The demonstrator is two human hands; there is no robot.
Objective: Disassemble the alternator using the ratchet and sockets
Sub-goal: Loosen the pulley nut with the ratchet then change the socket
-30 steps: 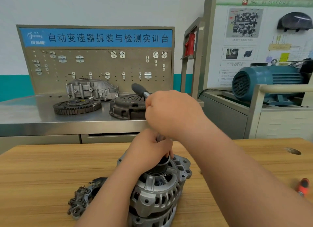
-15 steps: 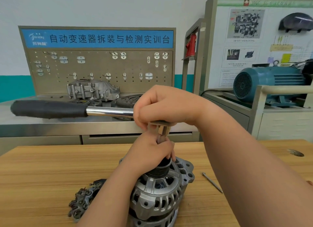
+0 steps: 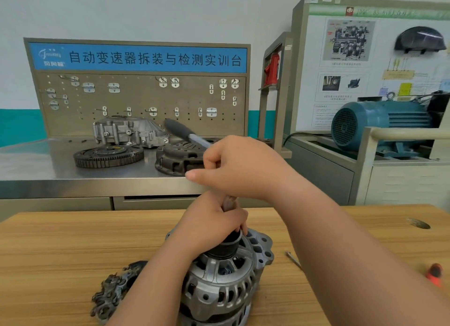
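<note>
Hands [image 3: 209,224] [image 3: 243,169] grip ratchet [image 3: 180,131] and alternator [image 3: 219,289]; forearm [image 3: 353,252] crosses screwdriver [image 3: 434,273]

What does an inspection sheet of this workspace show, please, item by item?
Surface: wooden table.
Job's things: alternator stands on table; ratchet with extension set on its top.
Clutter: dark metal part left of alternator; thin rod and orange-handled tool at right.
Grippers: left hand grips extension; right hand grips ratchet head.
Cables: black cable beside blue motor.
Surroundings: steel bench with flywheel, clutch cover, housing; pegboard.
</note>
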